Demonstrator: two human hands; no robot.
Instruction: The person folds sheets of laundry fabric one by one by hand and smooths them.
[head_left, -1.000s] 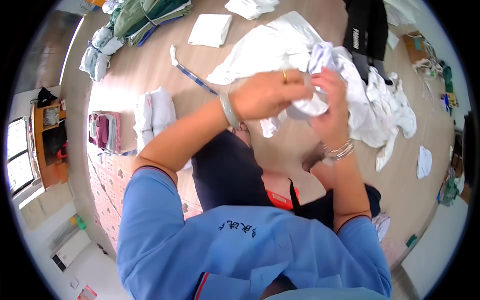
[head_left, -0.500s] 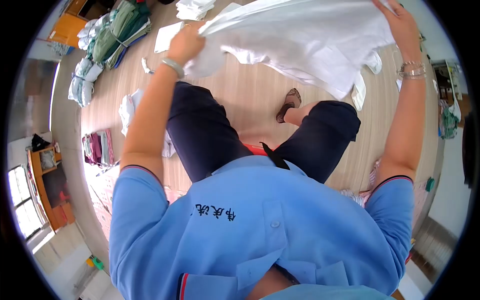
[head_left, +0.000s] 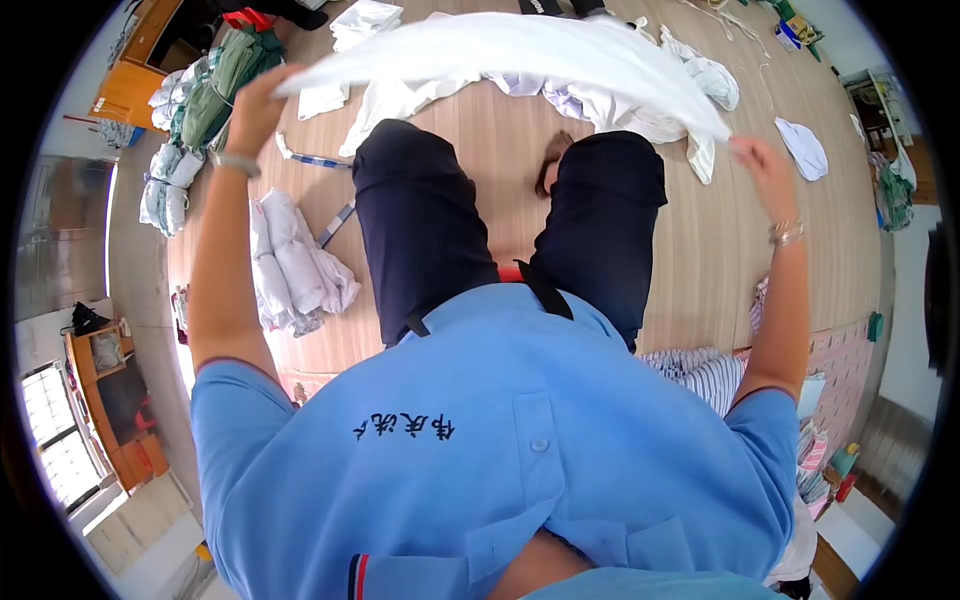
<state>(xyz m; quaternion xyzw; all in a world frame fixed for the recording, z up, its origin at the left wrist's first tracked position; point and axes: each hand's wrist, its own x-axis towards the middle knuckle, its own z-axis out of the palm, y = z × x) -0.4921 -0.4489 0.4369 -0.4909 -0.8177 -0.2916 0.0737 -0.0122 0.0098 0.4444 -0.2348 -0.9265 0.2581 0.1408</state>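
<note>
Broadly, a smooth white cloth (head_left: 520,48) bows in a curved band. The left hand (head_left: 258,106) has a closed grip on one end; the right hand (head_left: 766,174) pinches the other.

Here we have the white cloth (head_left: 500,50) stretched between left hand (head_left: 262,95) and right hand (head_left: 765,165): smooth, matt fabric, its weave lost in blur. Just behind the left hand we catch a pale bangle (head_left: 238,163), smooth as polished stone; behind the right, bracelets (head_left: 787,232) of shiny metal. Nearer us than both hands, the shirt (head_left: 400,365) shows matt cloth, lightly creased, with a glossy, plastic-looking button (head_left: 540,445); between the arms, the trousers (head_left: 415,220) are dull, dense fabric. Beneath the hands we see the floor (head_left: 700,270), smooth and wood-grained, faintly sheeny. Left of the left hand, the green bundle (head_left: 218,95) is folded, matt cloth; nearer us, the white bundles (head_left: 295,255) are soft, rumpled fabric.
</note>
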